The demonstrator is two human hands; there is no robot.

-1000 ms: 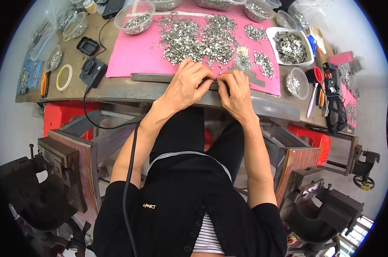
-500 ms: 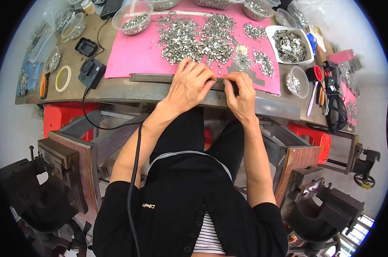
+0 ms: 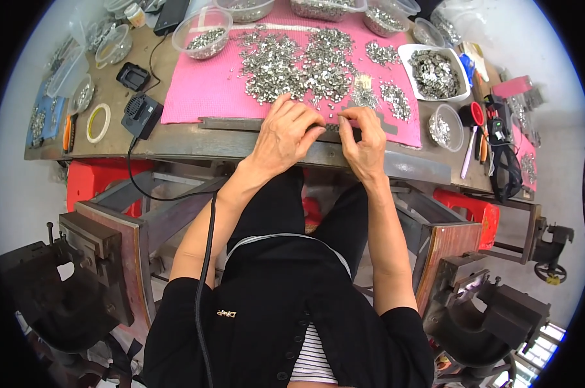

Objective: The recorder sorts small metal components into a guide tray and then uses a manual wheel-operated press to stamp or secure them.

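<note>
My left hand is closed at the front edge of the table, thumb and forefinger drawn together over a long dark metal bar. Facing it, my right hand is curled in a pinch at the same bar. Whatever the fingertips hold is too small or too hidden to make out. Between the hands, a short row of small dark parts shows on the bar. Just beyond my fingers, a wide heap of small silvery metal pieces lies on a pink mat. Thin pins lie beyond my right hand.
Clear plastic tubs of metal parts line the back. At right stand a white tray, a small round tub and a red-headed tool. A black charger and tape roll sit left. A black cable crosses my left arm.
The view has shifted slightly, so the table sits a little lower. My right fingertips are a bit farther from the left ones, and the small parts between them show more plainly.
</note>
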